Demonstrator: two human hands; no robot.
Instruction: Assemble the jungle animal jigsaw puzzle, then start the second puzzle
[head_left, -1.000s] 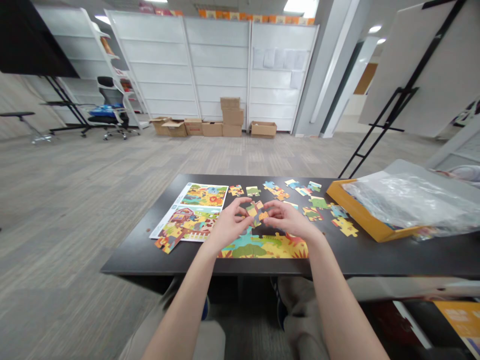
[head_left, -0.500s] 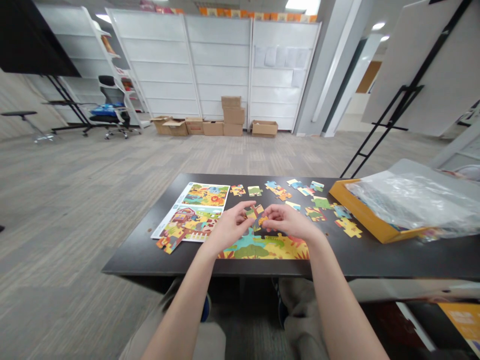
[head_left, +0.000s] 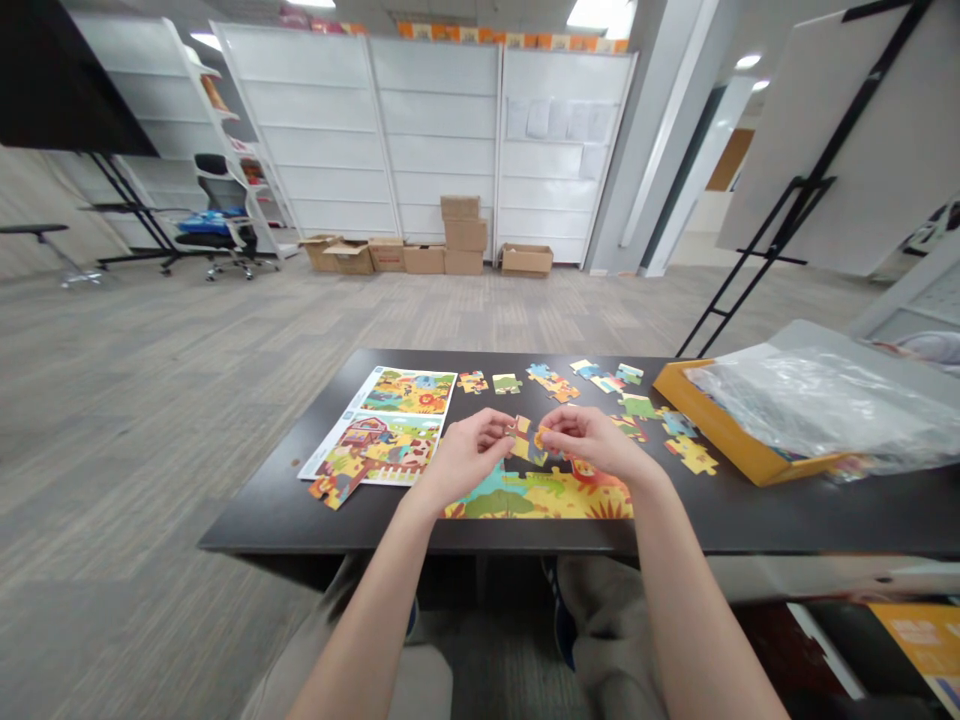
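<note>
Above the partly joined puzzle [head_left: 525, 497] near the table's front edge, a puzzle piece [head_left: 528, 442] is held up between both hands. My left hand [head_left: 472, 450] pinches its left side. My right hand [head_left: 589, 440] has its thumb and fingers closed at the right side, on an orange-yellow part of a piece; whether this is a separate piece I cannot tell. The puzzle below shows a green crocodile and a bush. Left of my left hand lies the picture sheet [head_left: 397, 420], with a few joined pieces [head_left: 337, 486] over its lower left corner.
Several loose pieces [head_left: 553, 382] lie along the back of the dark table [head_left: 262, 510], and more [head_left: 691, 454] at the right. Beside them stands a yellow box [head_left: 720, 430] with clear plastic wrap [head_left: 817, 400] on it.
Both hands have shifted slightly to the right. The held piece is now turned more toward the camera, and more of the puzzle's right part shows beneath it.
</note>
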